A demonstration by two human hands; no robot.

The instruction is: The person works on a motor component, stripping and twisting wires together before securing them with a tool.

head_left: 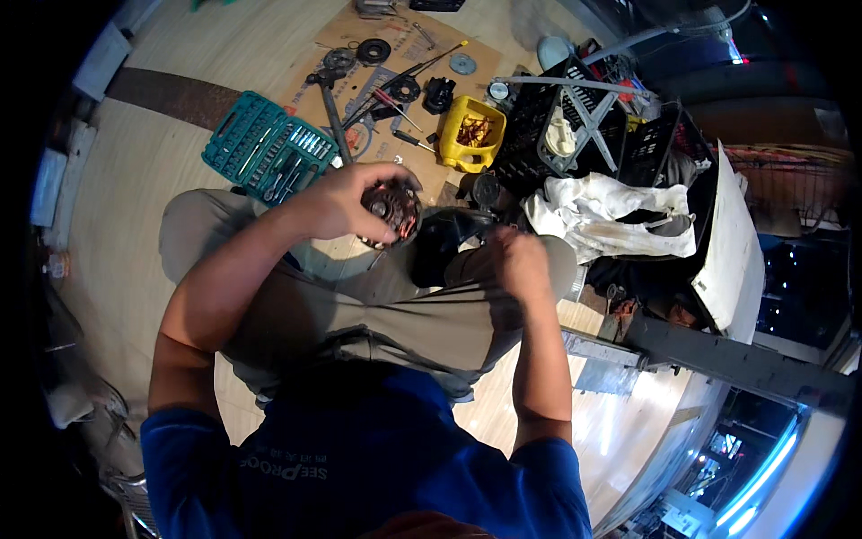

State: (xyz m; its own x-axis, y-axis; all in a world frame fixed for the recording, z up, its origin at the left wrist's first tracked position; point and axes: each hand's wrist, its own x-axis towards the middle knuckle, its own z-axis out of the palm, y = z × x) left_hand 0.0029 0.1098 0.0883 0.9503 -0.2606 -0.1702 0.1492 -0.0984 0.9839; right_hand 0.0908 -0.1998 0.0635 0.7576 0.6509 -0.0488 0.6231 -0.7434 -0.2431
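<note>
My left hand [346, 199] is curved around a round metal motor part with copper windings [391, 212], thumb on the near side and fingers over the far side. The part sits between my knees, its face turned up. Above my right knee is my right hand [521, 260], fingers curled closed and slightly blurred; whatever it may hold is hidden. A dark shoe [437, 244] lies just right of the wound part. Beyond my left hand is an open green socket set case [267, 148] with sockets and a ratchet inside.
A cardboard sheet [489, 72] carries a screwdriver [413, 141], a black pulley-like disc [373, 51] and other parts. A cut yellow jug [473, 133] holds copper-coloured pieces. Black crates [530, 117] stand at the right, with a white cloth [611, 216] before them.
</note>
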